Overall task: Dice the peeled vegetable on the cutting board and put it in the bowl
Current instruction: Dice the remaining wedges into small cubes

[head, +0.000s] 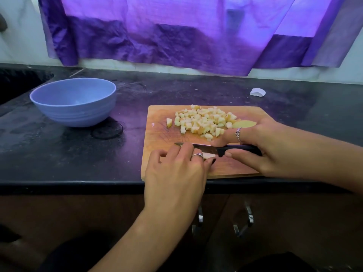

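Wooden cutting board (157,134) lies on the dark worktop (176,91), with a heap of diced pieces (204,122) at its far half and an uncut slab (244,124) just beside that heap, at the right hand's knuckles. The right hand (275,148) is curled round the black handle of the knife (206,147), blade pointing left across the board. The left hand (176,169) is bent over a remaining piece (208,155) at the near edge, fingertips pinning it beneath the blade; most of that piece is hidden. Judgement: dicing is well advanced but unfinished. To cut well, the holding fingertips should tuck back from the edge, and the strokes should be even and straight down. The blue bowl (74,112) stands well apart to the left, nothing visible inside.
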